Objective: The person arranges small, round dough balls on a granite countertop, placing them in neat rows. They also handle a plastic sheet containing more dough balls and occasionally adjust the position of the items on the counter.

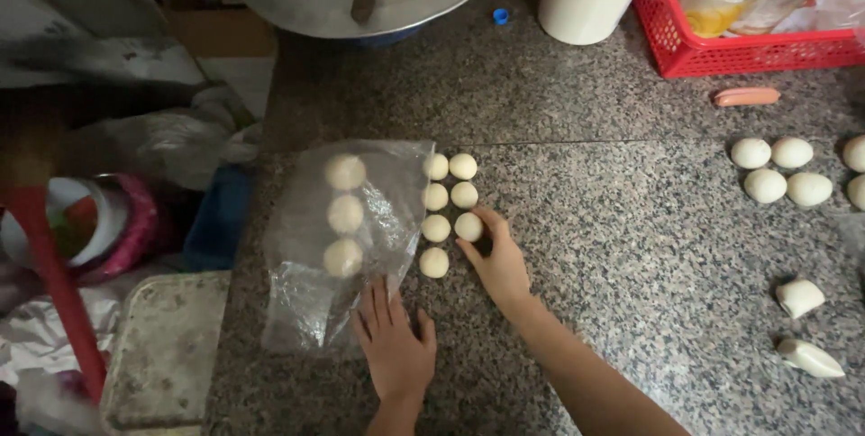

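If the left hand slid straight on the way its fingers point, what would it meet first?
The left hand points up the counter onto the clear plastic sheet; going on, it would probably meet the nearest covered dough ball.

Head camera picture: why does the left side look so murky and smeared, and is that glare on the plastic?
In the head view, the left edge is dim and blurred, with the red handle smeared; the plastic sheet catches pale glare that softens the dough balls under it; the counter centre is sharp and evenly lit.

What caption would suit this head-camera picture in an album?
Right hand sets a dough ball into rows on the stone counter; left hand rests on a plastic sheet.
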